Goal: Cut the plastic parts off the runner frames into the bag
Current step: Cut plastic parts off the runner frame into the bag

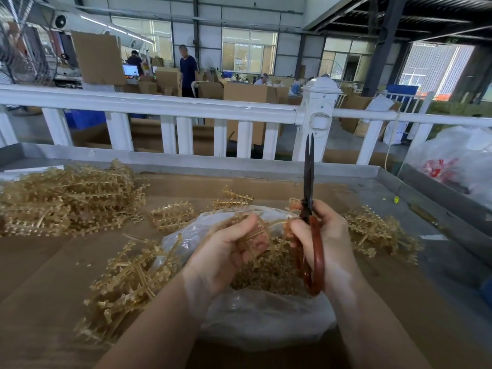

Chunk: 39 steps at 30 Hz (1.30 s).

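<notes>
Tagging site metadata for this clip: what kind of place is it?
Likely a factory or packing workshop floor: heaps of moulded runner frames on a cardboard-covered bench, stacked cardboard cartons behind the white railing, and high industrial windows.

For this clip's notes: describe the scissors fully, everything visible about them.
The scissors have long, dark, narrow blades that look like metal, and reddish-brown loop handles. They stand nearly upright, tips pointing up and away, blades almost closed. The right hand grips the handles, fingers curled round them. They are held above the open clear plastic bag, with the runner frame in the left hand just beside the pivot.
</notes>
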Motion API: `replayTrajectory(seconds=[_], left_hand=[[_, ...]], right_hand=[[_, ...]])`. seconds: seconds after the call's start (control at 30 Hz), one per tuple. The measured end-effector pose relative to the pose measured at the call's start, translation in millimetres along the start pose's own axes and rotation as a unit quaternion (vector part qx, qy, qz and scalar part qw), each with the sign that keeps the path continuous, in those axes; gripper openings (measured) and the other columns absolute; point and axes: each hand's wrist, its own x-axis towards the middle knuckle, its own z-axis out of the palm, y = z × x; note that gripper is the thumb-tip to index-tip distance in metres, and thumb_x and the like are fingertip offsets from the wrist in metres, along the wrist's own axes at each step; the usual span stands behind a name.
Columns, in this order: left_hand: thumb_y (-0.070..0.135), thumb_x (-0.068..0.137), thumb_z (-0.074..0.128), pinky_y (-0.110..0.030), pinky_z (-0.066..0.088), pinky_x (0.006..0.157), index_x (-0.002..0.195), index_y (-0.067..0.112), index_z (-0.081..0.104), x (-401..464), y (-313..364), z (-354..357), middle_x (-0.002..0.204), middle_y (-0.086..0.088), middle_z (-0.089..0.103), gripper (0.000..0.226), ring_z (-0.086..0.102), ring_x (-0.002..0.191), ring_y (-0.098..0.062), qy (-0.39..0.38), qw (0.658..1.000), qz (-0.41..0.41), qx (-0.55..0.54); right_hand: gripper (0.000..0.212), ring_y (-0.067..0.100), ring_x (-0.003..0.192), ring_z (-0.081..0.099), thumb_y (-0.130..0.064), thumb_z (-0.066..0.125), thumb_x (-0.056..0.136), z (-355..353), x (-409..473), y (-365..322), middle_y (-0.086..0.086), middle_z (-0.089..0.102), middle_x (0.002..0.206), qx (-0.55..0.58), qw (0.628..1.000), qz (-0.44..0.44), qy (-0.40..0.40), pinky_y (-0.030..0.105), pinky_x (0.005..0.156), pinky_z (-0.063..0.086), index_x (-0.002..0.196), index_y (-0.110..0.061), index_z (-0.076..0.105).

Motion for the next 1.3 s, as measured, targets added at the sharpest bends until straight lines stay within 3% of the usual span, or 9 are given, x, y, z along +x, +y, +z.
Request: replayTrajectory(seconds=[0.2,0.33,0.47,0.63,0.77,0.83,0.97,1.07,1.3], left_hand=[[0.004,0.06,0.071,-0.021,0.054,0.05,0.085,0.002,0.065,-5,-3,4,0.066,-0.004,0.068,0.026,0.064,0.053,-0.01,0.013,0.999,-0.036,0.016],[0.0,0.063,0.071,-0.019,0.052,0.052,0.082,0.005,0.068,-8,-6,4,0.07,-0.005,0.067,0.02,0.062,0.054,-0.011,-0.003,0.995,-0.038,0.088],[0.001,0.08,0.067,-0.025,0.054,0.051,0.103,0.002,0.062,-10,-12,4,0.078,-0.01,0.073,0.023,0.071,0.065,-0.018,0.056,0.994,-0.034,0.091],[0.003,0.077,0.07,-0.032,0.057,0.062,0.12,0.006,0.057,-7,-19,0,0.105,-0.018,0.071,0.046,0.071,0.089,-0.029,0.064,0.996,-0.016,0.063],[0.004,0.061,0.079,-0.041,0.056,0.086,0.113,0.004,0.063,-6,-21,-2,0.104,-0.015,0.072,0.055,0.069,0.096,-0.028,0.041,0.989,0.004,0.145],[0.002,0.065,0.079,-0.038,0.056,0.084,0.11,0.004,0.063,-5,-23,-3,0.098,-0.011,0.073,0.047,0.07,0.093,-0.025,0.053,0.984,0.003,0.17],[-0.006,0.063,0.075,-0.026,0.057,0.06,0.101,-0.003,0.059,-2,-21,-2,0.086,-0.014,0.072,0.041,0.072,0.074,-0.022,0.1,0.994,0.008,0.034],[-0.003,0.059,0.071,-0.023,0.056,0.057,0.094,-0.002,0.058,2,-18,-5,0.089,-0.016,0.063,0.038,0.069,0.07,-0.02,0.124,0.989,0.03,-0.069],[0.001,0.065,0.07,-0.021,0.056,0.054,0.095,-0.004,0.062,-1,-13,-13,0.075,-0.009,0.068,0.032,0.069,0.063,-0.015,0.167,0.978,0.064,-0.109]], right_hand=[[0.026,0.009,0.051,0.057,0.004,0.065,0.079,2,-8,10,-0.001,0.063,0.059,-0.065,0.998,-0.018,-0.013,0.023,0.05,0.047,0.082,-0.023,0.065],[0.023,0.002,0.055,0.057,0.006,0.065,0.08,4,-10,9,0.0,0.064,0.065,-0.064,0.997,-0.038,-0.025,0.01,0.052,0.043,0.091,-0.014,0.067],[0.022,-0.003,0.061,0.06,0.004,0.066,0.081,7,-13,9,-0.002,0.066,0.07,-0.073,0.995,-0.053,-0.039,0.006,0.056,0.042,0.095,-0.013,0.067],[0.023,0.002,0.068,0.064,0.002,0.068,0.079,11,-13,13,0.0,0.069,0.073,-0.098,0.992,-0.072,-0.03,0.008,0.06,0.045,0.089,-0.018,0.068],[0.026,0.006,0.077,0.067,0.003,0.068,0.078,9,-10,16,0.0,0.071,0.081,-0.097,0.992,-0.065,-0.043,0.017,0.069,0.052,0.096,-0.017,0.068],[0.026,0.008,0.079,0.068,0.001,0.068,0.079,9,-10,18,0.0,0.071,0.083,-0.098,0.992,-0.065,-0.054,0.024,0.072,0.054,0.098,-0.017,0.068],[0.018,0.003,0.076,0.065,-0.015,0.073,0.08,8,-13,23,-0.006,0.069,0.08,-0.117,0.989,-0.081,-0.03,0.016,0.067,0.05,0.088,-0.029,0.065],[0.01,0.001,0.074,0.06,-0.033,0.07,0.082,9,-15,29,-0.01,0.063,0.075,-0.196,0.975,-0.101,-0.031,0.014,0.065,0.045,0.085,-0.031,0.06],[0.025,0.003,0.077,0.047,-0.061,0.052,0.081,17,-22,44,-0.015,0.054,0.077,-0.401,0.9,-0.161,-0.054,0.008,0.063,0.03,0.09,-0.038,0.05]])
